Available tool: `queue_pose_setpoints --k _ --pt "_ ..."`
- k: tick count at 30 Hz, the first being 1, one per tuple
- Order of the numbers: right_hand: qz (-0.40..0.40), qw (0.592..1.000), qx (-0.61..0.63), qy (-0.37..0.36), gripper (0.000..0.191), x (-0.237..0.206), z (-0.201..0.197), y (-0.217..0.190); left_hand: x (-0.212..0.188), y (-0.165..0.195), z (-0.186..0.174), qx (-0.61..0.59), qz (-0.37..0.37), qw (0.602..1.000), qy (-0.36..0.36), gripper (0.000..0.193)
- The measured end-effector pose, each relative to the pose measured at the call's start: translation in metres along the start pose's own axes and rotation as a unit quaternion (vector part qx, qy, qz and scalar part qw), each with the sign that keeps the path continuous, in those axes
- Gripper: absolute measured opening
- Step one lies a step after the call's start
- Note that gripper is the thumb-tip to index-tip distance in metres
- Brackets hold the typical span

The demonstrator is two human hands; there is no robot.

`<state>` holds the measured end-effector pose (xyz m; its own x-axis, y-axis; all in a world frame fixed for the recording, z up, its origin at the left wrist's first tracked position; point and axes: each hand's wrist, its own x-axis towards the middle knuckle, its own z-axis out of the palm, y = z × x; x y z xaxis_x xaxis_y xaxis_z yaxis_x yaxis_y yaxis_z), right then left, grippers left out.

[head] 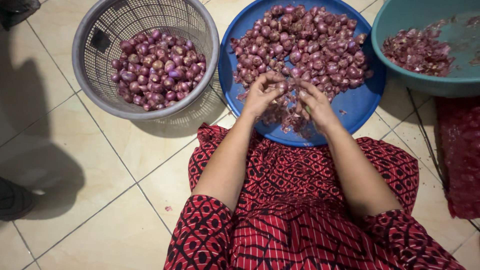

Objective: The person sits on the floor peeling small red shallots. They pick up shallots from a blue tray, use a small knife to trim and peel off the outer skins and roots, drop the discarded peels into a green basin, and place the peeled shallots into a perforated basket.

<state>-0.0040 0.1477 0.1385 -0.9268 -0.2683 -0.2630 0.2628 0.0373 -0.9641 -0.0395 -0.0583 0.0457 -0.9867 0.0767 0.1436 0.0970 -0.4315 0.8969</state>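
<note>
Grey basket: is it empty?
No, the grey basket on the tiled floor holds a heap of purple shallots, left of the blue tray where both hands work.

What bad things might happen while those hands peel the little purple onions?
The right hand seems to hold a small blade close to the left hand, which pinches a shallot; a slip might nick a finger. Loose peels lie heaped at the near rim of the blue tray, right above the red patterned cloth, so scraps may fall onto it. One scrap already lies on the tiled floor.
</note>
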Motion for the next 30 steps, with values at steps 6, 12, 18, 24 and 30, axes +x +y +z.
queue_pose_setpoints --k 6,12,18,24,30 --pt "-0.036 0.995 -0.078 -0.043 0.047 -0.007 0.009 -0.008 -0.002 0.008 0.003 -0.018 -0.014 1.0 0.01 0.038" --pt "-0.005 0.997 -0.07 -0.022 0.045 -0.006 0.008 -0.015 -0.002 0.011 0.002 0.019 -0.015 1.0 -0.001 0.035" --pt "-0.072 0.992 -0.078 -0.061 0.044 -0.015 0.009 -0.022 0.0 0.009 -0.001 0.008 -0.026 1.0 -0.008 0.031" --pt "-0.061 0.992 -0.109 -0.01 0.041 -0.006 0.007 -0.02 -0.003 0.013 -0.001 0.001 -0.034 0.999 -0.021 0.032" --pt "-0.023 0.993 -0.113 -0.033 0.045 -0.015 0.004 -0.018 -0.004 0.018 0.003 0.026 -0.037 0.999 -0.018 0.033"
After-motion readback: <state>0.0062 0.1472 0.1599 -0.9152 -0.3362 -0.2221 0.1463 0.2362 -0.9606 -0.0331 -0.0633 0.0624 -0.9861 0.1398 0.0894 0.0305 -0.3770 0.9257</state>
